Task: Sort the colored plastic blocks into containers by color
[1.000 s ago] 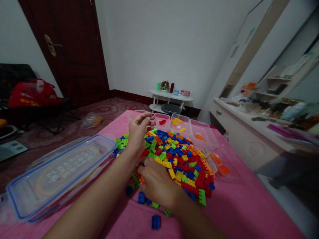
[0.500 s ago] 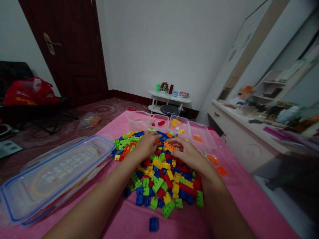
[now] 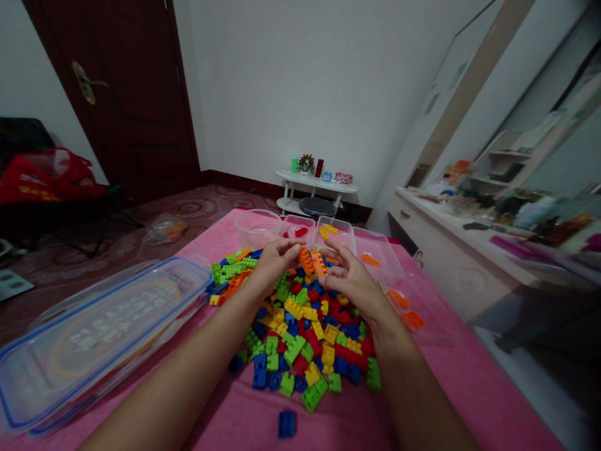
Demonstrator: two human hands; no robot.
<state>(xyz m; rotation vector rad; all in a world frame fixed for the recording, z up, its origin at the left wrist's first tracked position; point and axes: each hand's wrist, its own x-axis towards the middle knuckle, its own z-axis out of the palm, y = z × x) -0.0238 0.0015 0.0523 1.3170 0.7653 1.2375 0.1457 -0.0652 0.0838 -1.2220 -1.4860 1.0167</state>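
My left hand [image 3: 276,260] pinches one orange toy brick [image 3: 306,259] between thumb and fingers. Beside it, a second orange brick [image 3: 318,264] is gripped by my right hand [image 3: 351,274]. The two bricks are held side by side, close together; whether they touch I cannot tell. Both hands are just above the far part of a heap of mixed toy bricks [image 3: 293,347] in green, yellow, red, blue and orange. A lone blue brick [image 3: 286,425] lies in front of the heap on the pink cloth [image 3: 225,413].
Behind the heap stand a round clear tub [image 3: 257,216] and clear boxes holding red bricks [image 3: 300,231], yellow bricks [image 3: 328,230] and an orange brick [image 3: 370,259]. Orange bricks [image 3: 413,321] lie in a clear container at right. A blue-rimmed lidded box [image 3: 107,338] occupies the left.
Both hands have lifted slightly from the heap and drawn closer together. An orange brick now shows in my left hand; the right hand still holds its orange brick, now turned more upright.
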